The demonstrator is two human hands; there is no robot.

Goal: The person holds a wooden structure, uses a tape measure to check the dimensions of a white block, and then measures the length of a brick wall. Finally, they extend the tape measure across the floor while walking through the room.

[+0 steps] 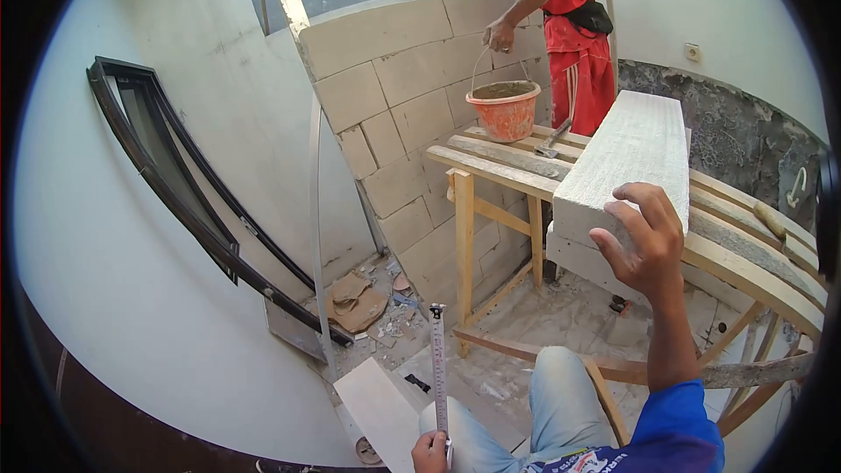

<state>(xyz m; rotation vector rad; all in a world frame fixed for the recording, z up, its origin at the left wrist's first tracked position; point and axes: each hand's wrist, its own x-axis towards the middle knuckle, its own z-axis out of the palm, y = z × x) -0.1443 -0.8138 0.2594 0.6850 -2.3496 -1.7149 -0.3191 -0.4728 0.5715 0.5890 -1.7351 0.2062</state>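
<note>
My left hand (429, 453), low in the view, is closed around a tape measure. Its extended blade (440, 377) stands upright beside my knee. My right hand (648, 232) is raised, fingers curved and apart, in front of the near end of a long white block (632, 144). Whether its fingertips touch the block cannot be made out. That block lies on a slatted wooden trestle (499, 173). Another pale block (378, 403) lies low, left of my legs.
A person in red (578, 44) stands behind the trestle, one hand on the handle of an orange bucket (505, 114) of grey mix. A block wall (394, 123) rises behind. A hammer (554, 142) lies on the slats. Dark frames (166, 166) lean left; rubble (385, 298) covers the floor.
</note>
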